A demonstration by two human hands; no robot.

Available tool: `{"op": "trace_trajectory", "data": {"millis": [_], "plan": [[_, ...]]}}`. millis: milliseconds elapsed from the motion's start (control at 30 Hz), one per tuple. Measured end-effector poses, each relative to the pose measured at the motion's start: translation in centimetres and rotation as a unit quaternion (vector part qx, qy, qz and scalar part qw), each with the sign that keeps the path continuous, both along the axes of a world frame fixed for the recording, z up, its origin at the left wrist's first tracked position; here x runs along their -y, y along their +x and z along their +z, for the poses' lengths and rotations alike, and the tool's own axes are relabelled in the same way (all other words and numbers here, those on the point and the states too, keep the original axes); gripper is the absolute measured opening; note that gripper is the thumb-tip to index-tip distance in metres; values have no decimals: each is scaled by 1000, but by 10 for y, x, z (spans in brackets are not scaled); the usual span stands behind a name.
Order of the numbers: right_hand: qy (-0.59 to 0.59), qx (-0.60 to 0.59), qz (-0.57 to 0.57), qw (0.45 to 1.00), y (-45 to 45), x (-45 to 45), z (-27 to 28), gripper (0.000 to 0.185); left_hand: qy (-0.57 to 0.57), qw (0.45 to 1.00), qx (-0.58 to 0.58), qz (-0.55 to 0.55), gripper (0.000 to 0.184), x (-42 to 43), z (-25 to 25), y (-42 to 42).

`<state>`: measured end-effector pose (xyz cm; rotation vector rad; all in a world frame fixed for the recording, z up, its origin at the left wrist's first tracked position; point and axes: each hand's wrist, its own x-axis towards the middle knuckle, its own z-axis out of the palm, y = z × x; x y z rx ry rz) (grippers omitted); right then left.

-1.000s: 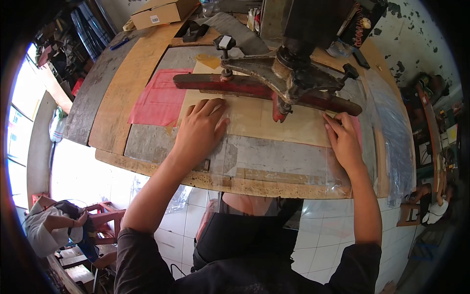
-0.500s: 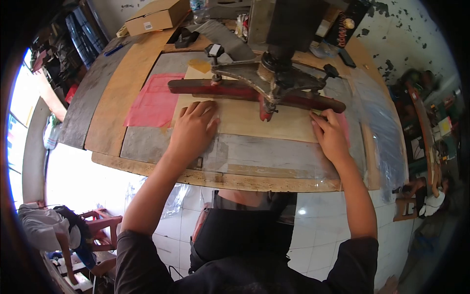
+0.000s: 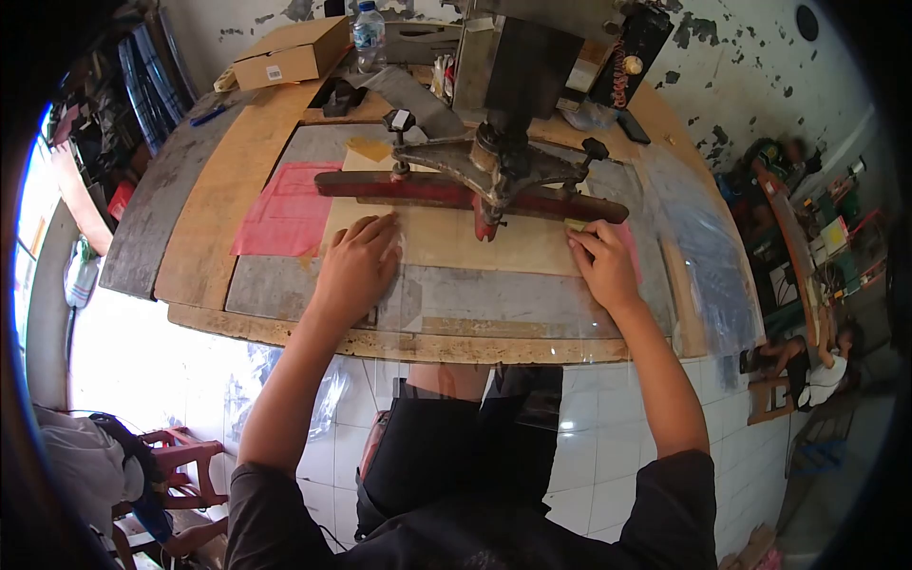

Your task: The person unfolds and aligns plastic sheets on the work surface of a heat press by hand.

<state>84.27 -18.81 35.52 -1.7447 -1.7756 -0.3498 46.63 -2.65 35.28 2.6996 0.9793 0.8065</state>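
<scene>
My left hand [image 3: 355, 267] lies on the left part of a pale yellowish sheet [image 3: 442, 243], its fingers stretched towards a dark red bar [image 3: 432, 191]. My right hand [image 3: 602, 264] is at the sheet's right end, thumb and forefinger pinched near a small yellow-green piece [image 3: 576, 225]; what the fingertips hold is too small to tell. The bar hangs from a black metal press head [image 3: 494, 152] above the sheet. A pink sheet [image 3: 285, 211] lies to the left. Clear film runs over the table's front edge between my forearms.
A cardboard box [image 3: 294, 52], a water bottle [image 3: 369, 38] and grey cloth stand at the back. A phone [image 3: 633, 127] lies at the back right, with clear plastic sheets [image 3: 708, 275] in front. Seated people are at the lower left [image 3: 90, 465] and far right [image 3: 825, 369].
The camera view has tilted up and shifted right, showing more of the back wall and bottle. Both hands keep about the same places on the sheet.
</scene>
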Motion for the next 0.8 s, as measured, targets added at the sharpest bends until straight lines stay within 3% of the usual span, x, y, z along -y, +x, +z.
{"op": "trace_trajectory", "data": {"millis": [300, 800], "plan": [[-17, -46, -16, 999, -2, 2, 1, 19, -5, 1000, 6, -7, 39, 0, 1, -1], [54, 38, 1, 998, -2, 5, 4, 9, -14, 999, 27, -12, 39, 2, 6, -1]]}}
